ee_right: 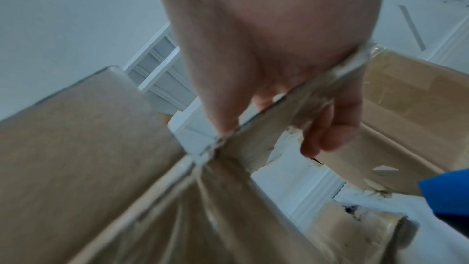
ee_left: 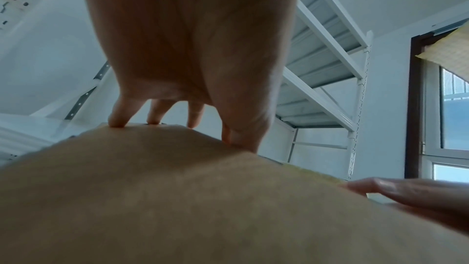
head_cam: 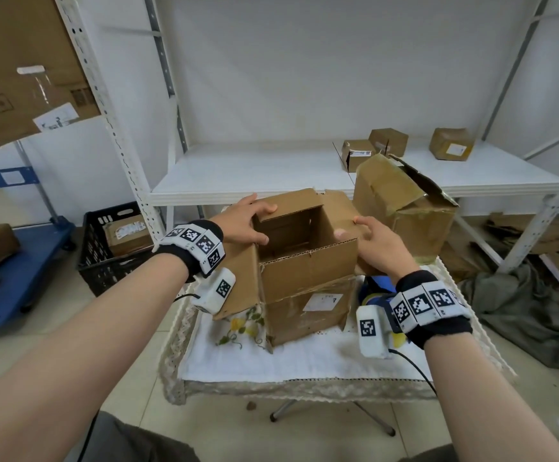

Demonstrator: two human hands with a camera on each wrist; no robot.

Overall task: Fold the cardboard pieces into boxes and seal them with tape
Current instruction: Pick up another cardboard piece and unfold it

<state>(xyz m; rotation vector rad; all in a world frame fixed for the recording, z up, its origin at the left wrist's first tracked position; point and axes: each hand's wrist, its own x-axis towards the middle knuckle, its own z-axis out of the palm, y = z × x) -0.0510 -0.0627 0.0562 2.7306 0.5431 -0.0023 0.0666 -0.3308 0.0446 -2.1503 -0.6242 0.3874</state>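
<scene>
Far left: blue cart (head_cam: 21, 275) on the floor, brown parcels on its near end. Flattened cardboard sheets (head_cam: 21, 61) lean high against the white shelf post.

Left of the table: black crate (head_cam: 104, 251) on the floor, a labelled parcel inside.

Centre: small table with a white lace-edged cloth (head_cam: 271, 361). On it stands the open box (head_cam: 304, 268), top flaps up, a white label on its near side.

Left hand (head_cam: 243, 223): on the box's left top corner, fingers bent over the far-left flap edge, thumb on the near rim. The left wrist view shows fingertips pressing the cardboard edge.

Right hand (head_cam: 376, 243): clamped on the right-side flap, thumb on the inner face, fingers behind; the right wrist view shows the flap edge pinched.

Just right of the box, under the right wrist: blue tape dispenser (head_cam: 376, 288), mostly hidden by the wrist.

Behind and right: larger torn box (head_cam: 401, 208), close behind the right hand, flaps ragged.

Back shelf (head_cam: 254, 175): three small boxes (head_cam: 388, 141) toward its right end.

Far right floor: grey-green cloth (head_cam: 521, 311) and cardboard scraps.
</scene>
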